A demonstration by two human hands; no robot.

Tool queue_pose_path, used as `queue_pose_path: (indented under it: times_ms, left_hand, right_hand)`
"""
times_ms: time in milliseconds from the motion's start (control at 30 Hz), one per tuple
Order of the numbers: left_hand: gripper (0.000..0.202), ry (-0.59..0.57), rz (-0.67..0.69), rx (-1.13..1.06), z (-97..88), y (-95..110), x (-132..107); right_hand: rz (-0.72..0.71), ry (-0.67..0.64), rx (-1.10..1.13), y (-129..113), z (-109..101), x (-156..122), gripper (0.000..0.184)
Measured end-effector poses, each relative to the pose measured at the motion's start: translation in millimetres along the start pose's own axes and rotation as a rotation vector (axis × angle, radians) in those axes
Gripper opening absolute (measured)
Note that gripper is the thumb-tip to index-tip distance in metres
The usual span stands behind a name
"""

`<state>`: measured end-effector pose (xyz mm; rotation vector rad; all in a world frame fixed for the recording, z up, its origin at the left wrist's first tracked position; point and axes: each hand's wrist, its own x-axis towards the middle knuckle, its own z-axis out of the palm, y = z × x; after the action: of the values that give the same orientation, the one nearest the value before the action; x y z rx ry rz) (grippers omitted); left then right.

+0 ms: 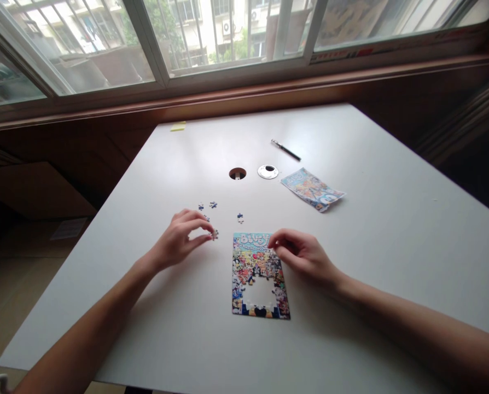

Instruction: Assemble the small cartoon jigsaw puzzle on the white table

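Note:
A small jigsaw puzzle piece is pinched between the thumb and index finger of my left hand, just above the white table. Several loose pieces lie beyond that hand, among them a blue-and-white piece and a dark piece. The colourful jigsaw puzzle lies upright in front of me, with a white gap in its lower middle. At its upper right edge is my right hand, fingers curled and thumb close to the index finger. Whatever those fingertips hold, if anything, is hidden.
A crumpled picture sheet lies on the table at the right, near a black pen. A round cable hole and its silver cover are farther back. Windows line the far side.

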<state>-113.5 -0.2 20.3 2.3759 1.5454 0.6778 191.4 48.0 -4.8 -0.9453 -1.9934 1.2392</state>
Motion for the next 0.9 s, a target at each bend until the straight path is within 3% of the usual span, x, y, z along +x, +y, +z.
queue_pose_path:
  times_ms: [133,233,400,900]
  left_hand:
    - [0.008,-0.046,0.137,-0.12,33.4,61,-2]
    - [0.009,-0.033,0.179,-0.102,53.8,81,-6]
    - [0.006,-0.002,0.207,-0.061,64.5,76,-9]
    - [0.005,0.047,0.24,-0.013,64.2,80,-11]
  right_hand:
    - [-0.028,0.006,-0.006,0,2,0,0.016]
    - [-0.05,0.005,-0.035,0,2,0,0.016]
    - [-0.094,-0.013,-0.076,-3,2,0,0.018]
    - [-0.106,-0.03,-0.084,-3,2,0,0.018]
